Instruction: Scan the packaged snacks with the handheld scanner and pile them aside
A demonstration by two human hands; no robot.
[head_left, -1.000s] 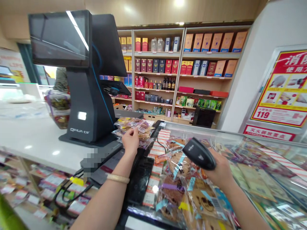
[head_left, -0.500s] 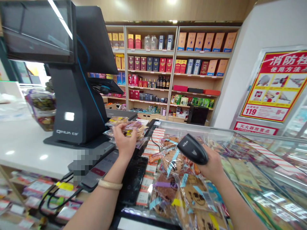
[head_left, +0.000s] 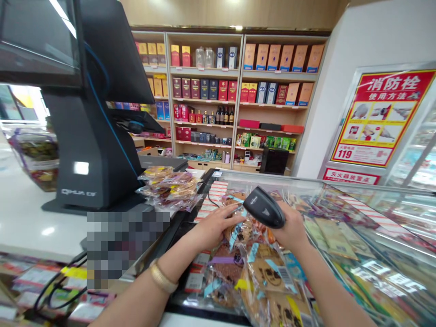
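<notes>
My right hand (head_left: 289,225) grips a black handheld barcode scanner (head_left: 264,208), its head pointing left above the glass counter. My left hand (head_left: 216,225) reaches over a clear-wrapped round cookie packet (head_left: 243,231) with blue tape, fingers stretched out along its upper left side. Its fingertips lie just beneath the scanner head; whether they press on the wrapper is hard to see. Below both hands, more wrapped cookies (head_left: 269,272) with blue, purple and yellow tape lie in a heap. A separate stack of wrapped cookies (head_left: 173,186) sits to the left, beside the register.
A dark register (head_left: 91,136) with screens stands on the white counter (head_left: 20,218) at left. Near it is a jar (head_left: 39,156). The glass case (head_left: 340,218) at right holds packaged goods. Shelves of boxes and bottles (head_left: 204,91) line the back; a red sign (head_left: 384,118) hangs right.
My left hand has left the cookie stack by the register and moved right and down to the heap under the scanner. My right hand still holds the scanner. The view has shifted slightly right.
</notes>
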